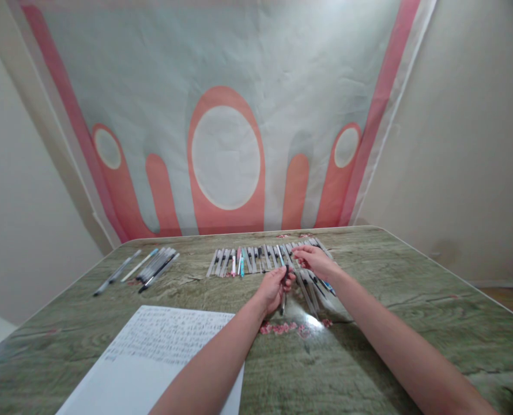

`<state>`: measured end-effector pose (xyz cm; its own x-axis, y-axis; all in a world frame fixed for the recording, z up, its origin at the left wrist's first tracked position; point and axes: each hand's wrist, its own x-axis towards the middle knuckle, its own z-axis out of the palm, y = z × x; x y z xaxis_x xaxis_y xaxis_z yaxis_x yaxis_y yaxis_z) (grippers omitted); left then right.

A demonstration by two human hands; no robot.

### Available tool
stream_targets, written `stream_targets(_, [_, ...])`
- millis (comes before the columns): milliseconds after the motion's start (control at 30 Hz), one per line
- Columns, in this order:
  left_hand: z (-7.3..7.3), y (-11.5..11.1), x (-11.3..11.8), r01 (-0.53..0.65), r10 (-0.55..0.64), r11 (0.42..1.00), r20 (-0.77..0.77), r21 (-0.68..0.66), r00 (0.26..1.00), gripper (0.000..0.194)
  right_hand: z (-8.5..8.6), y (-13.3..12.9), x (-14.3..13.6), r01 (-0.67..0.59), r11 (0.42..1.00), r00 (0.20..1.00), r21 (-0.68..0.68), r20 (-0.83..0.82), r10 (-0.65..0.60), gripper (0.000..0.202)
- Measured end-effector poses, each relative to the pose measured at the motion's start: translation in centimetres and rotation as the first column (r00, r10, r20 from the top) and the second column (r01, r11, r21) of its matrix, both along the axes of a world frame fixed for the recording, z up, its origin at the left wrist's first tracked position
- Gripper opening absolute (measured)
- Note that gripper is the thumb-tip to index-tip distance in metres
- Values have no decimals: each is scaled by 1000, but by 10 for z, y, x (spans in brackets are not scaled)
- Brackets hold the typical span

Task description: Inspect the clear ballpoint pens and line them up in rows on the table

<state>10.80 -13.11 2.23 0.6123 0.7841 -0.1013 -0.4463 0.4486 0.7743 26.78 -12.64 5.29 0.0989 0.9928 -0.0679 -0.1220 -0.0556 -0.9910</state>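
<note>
My left hand [274,289] is closed around a pen [283,304], which stands roughly upright in the fist. Its dark upper part shows above the fingers and its thin lower end below them. Just to the right, my right hand [316,261] hovers over the row of pens with its fingers bent together. Whatever those fingertips hold, if anything, is too small to make out. Under and behind both hands lies a long row of clear-barrelled pens [252,260], with a few white, pink and turquoise ones among them. More pens [307,291] lie below my right wrist.
A second group of pens [157,268] lies at the left of the wood-patterned table [412,300], with a single pen [117,273] beside it. A handwritten sheet of paper [153,351] sits under my left forearm. Behind the table hangs a pink and grey backdrop [325,75].
</note>
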Motion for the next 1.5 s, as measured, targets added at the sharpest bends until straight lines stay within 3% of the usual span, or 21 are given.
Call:
stream_targets(167, [0, 3, -1, -16, 17, 999, 32, -36, 999, 27, 2, -5, 1, -196, 971, 981, -140, -18, 195, 18])
stream_targets(433, [1, -1, 0, 30, -29, 999, -30, 24, 999, 27, -2, -7, -9, -202, 976, 979, -85, -4, 202, 24])
stream_targets(567, [4, -5, -2, 64, -60, 997, -84, 47, 995, 29, 2, -2, -5, -81, 994, 997, 71, 0, 81, 29])
stream_targets(767, [10, -12, -3, 162, -143, 982, -181, 95, 973, 32, 23, 4, 32, 242, 955, 954, 174, -225, -201, 29])
stream_targets(900, [11, -8, -2, 25, 1, 990, -180, 140, 984, 33, 32, 3, 54, 377, 909, 900, 180, -306, -312, 27])
stream_targets(967, [10, -3, -2, -75, 108, 981, -181, 176, 977, 36, 31, 1, 51, 308, 940, 937, 148, -217, -273, 25])
stream_targets(1067, [4, 5, -3, -177, 245, 949, -258, 261, 935, 39, 20, -3, 31, 36, 999, 999, 9, 37, -37, 23])
stream_targets(1167, [-6, 11, -3, -181, 350, 901, -416, 393, 839, 40, 3, -3, 5, -95, 992, 952, -89, 283, 117, 22])
stream_targets(1333, [-18, 16, 1, -48, 438, 814, -557, 579, 706, 40, -23, 2, -16, -55, 990, 878, -127, 466, 108, 21])
stream_targets(1500, [-16, 16, 5, 50, 449, 782, -616, 622, 647, 34, -32, 5, -13, -34, 987, 816, -156, 565, 117, 20])
